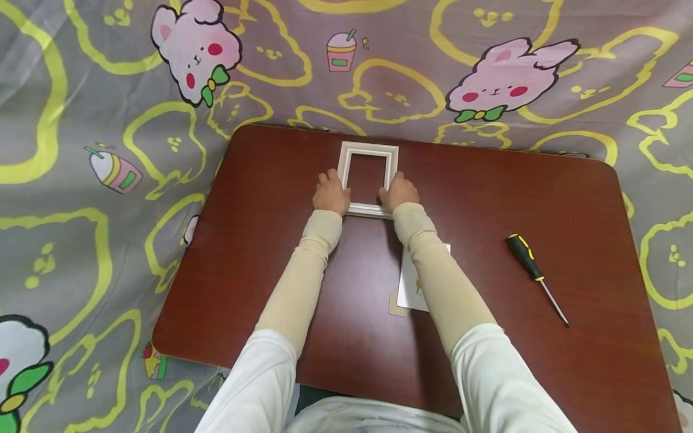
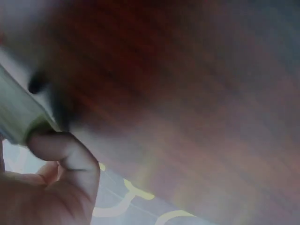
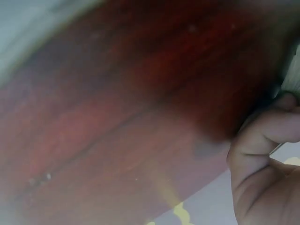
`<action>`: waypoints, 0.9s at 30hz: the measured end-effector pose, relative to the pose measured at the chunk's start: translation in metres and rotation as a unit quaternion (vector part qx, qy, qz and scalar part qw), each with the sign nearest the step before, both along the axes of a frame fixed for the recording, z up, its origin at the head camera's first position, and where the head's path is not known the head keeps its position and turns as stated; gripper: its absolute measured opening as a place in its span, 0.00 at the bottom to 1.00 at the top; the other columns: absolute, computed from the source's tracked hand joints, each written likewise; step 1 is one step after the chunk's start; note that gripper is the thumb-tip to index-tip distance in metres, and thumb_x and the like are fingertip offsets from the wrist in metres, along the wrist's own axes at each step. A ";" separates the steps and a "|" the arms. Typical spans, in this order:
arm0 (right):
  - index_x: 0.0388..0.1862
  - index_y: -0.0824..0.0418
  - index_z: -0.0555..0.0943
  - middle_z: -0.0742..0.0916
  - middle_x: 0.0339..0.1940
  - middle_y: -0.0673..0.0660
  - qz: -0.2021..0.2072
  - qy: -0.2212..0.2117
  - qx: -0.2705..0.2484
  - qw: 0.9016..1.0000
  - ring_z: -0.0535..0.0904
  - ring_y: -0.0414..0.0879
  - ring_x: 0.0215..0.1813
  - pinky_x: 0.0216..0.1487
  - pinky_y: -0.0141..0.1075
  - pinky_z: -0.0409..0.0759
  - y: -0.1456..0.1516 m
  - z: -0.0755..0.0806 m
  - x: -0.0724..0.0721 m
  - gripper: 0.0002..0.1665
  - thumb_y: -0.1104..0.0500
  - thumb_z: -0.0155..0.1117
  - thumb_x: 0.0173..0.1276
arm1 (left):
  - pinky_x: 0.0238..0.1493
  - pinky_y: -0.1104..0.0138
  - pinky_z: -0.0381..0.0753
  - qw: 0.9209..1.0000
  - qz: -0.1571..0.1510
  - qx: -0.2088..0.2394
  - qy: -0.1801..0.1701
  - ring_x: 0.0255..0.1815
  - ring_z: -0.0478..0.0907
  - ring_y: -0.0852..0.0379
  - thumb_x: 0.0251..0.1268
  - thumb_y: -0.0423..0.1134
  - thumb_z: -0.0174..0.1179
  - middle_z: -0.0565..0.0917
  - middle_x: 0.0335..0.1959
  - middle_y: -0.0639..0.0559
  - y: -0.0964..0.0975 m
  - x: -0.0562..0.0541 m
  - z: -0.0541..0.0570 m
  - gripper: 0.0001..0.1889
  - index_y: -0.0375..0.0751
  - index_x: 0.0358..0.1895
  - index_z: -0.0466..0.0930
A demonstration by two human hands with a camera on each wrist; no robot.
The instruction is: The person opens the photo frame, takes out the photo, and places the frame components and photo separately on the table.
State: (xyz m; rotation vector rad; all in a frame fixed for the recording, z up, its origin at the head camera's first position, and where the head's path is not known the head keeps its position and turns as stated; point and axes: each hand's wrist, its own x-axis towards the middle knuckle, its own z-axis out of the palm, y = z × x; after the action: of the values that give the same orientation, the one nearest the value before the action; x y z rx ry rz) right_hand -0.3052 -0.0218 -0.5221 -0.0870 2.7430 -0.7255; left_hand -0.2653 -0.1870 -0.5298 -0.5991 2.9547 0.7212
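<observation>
A cream picture frame (image 1: pixel 370 148) with a hollow middle lies toward the back of the table, the tabletop showing through its opening. My left hand (image 1: pixel 331 193) grips its left side near the front corner, fingers along the outer edge. On the opposite side my right hand (image 1: pixel 400 191) holds the frame the same way, thumb toward the opening. The left wrist view shows the left thumb (image 2: pixel 65 152) bent against the end of a pale bar of the frame (image 2: pixel 18 108). In the right wrist view, the right thumb (image 3: pixel 262 133) presses at the frame's edge, mostly cut off.
A white card (image 1: pixel 409 287) lies partly under my right forearm, with a small tan piece (image 1: pixel 397 305) poking out beside it. Farther right on the brown table (image 1: pixel 574 198) is a black and yellow screwdriver (image 1: pixel 524 255). Patterned cloth (image 1: pixel 400 78) hangs behind the table.
</observation>
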 end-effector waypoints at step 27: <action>0.71 0.80 0.64 0.73 0.65 0.81 0.048 -0.002 -0.016 0.999 0.68 0.74 0.67 0.67 0.62 0.66 0.180 0.020 0.192 0.44 0.47 0.62 0.74 | 0.56 0.51 0.79 0.978 -0.203 0.040 -0.009 0.55 0.80 0.42 0.72 0.47 0.60 0.84 0.53 0.39 0.084 0.170 0.024 0.20 0.36 0.57 0.82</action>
State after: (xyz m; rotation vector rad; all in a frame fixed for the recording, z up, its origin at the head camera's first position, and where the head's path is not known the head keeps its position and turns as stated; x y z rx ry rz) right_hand -0.1130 0.1580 -0.5025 -0.2231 2.7033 -0.7430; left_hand -0.0954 -0.1030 -0.5054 0.0102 2.8718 0.7741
